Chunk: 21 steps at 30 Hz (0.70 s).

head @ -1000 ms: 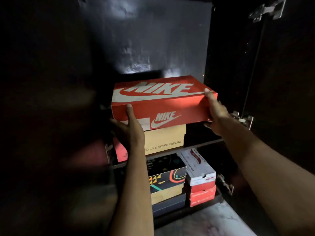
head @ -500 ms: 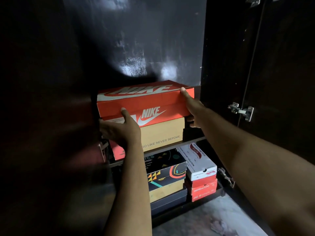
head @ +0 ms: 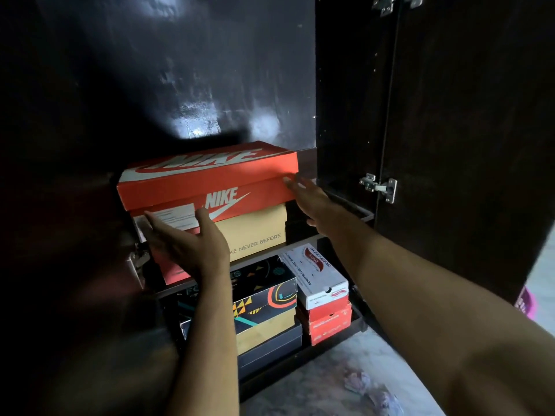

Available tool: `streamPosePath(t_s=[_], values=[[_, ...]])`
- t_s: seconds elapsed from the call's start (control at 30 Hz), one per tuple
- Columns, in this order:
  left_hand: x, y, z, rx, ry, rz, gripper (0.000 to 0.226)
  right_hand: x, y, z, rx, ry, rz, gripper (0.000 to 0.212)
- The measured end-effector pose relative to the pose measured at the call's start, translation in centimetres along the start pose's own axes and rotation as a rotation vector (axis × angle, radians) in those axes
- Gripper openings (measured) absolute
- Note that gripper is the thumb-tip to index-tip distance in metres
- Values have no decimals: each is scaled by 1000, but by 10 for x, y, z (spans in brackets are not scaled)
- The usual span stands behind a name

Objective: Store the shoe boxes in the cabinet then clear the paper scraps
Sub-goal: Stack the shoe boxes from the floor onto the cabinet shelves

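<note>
An orange Nike shoe box (head: 210, 178) rests on top of a tan box (head: 255, 229) on the upper shelf of the dark cabinet (head: 345, 115). My left hand (head: 186, 241) hovers open just in front of the orange box's lower left corner, fingers spread. Flat and open, my right hand (head: 309, 199) sits at the box's right end, fingertips at its corner. Crumpled paper scraps (head: 372, 391) lie on the floor at the bottom right.
The lower shelf holds a patterned black box (head: 264, 298) on a tan and a dark box, and a white Skechers box (head: 318, 274) on red boxes (head: 330, 322). The cabinet door (head: 468, 145) stands open on the right with its hinge (head: 378, 187). A pink item (head: 525, 301) shows past the door.
The orange box has been pushed deeper onto the tan box. Both hands have let go of it and opened.
</note>
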<state>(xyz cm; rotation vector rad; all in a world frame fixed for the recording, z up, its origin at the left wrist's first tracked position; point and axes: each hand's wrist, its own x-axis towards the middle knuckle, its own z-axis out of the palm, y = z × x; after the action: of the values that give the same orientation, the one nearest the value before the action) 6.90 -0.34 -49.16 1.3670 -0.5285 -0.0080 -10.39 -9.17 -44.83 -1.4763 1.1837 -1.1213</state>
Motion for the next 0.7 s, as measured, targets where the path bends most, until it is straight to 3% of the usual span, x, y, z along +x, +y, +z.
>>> streamPosePath(t_s=[0.1,0.23,0.33,0.53,0.7], values=[[-6,0,-4,-199,-24,38,81,-8,5,-13,-47,11,-2,70],[-55,9,5,-250,-104,59,63,-51,15,-43,-67,87,-115,57],[-111,15,16,-237,-290,49,60,-93,36,-81,-84,141,-168,55],[-261,24,32,-262,-749,30,34,-196,91,-184,-166,291,-115,18],[-404,15,33,-257,-1096,28,26,-296,151,-280,-215,496,-4,20]])
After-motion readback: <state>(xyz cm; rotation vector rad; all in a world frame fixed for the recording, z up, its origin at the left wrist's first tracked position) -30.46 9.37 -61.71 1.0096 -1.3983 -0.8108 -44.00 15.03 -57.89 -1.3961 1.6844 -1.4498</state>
